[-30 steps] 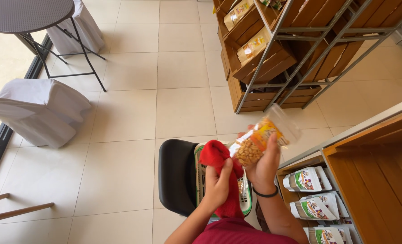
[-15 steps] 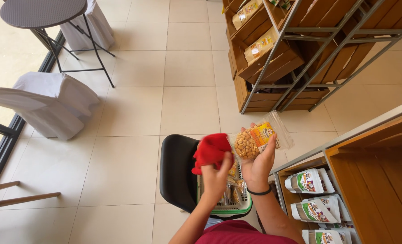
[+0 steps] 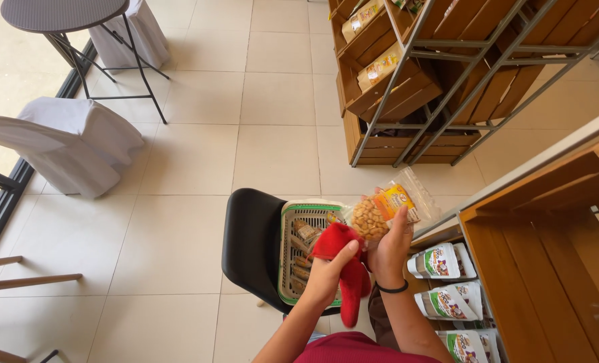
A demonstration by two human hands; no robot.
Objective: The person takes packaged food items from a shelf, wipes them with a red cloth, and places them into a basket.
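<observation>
My right hand (image 3: pixel 389 250) holds up a clear bag of nuts (image 3: pixel 380 212) with an orange label. My left hand (image 3: pixel 327 274) grips a red cloth (image 3: pixel 345 263) and presses it against the bag's lower left side. Both hands are above a green and beige plastic basket (image 3: pixel 287 250) that rests on a black chair (image 3: pixel 250 243). Several packets lie inside the basket.
A wooden shelf unit (image 3: pixel 528 262) stands at my right, with white and green pouches (image 3: pixel 442 261) on its lower level. A metal rack with wooden crates (image 3: pixel 407 81) stands ahead. White-covered chairs (image 3: pixel 70 141) and a round table (image 3: pixel 64 13) are at the left on the tiled floor.
The red cloth has shifted lower against the bag, and the view has moved back slightly. The bag stays held up in my right hand.
</observation>
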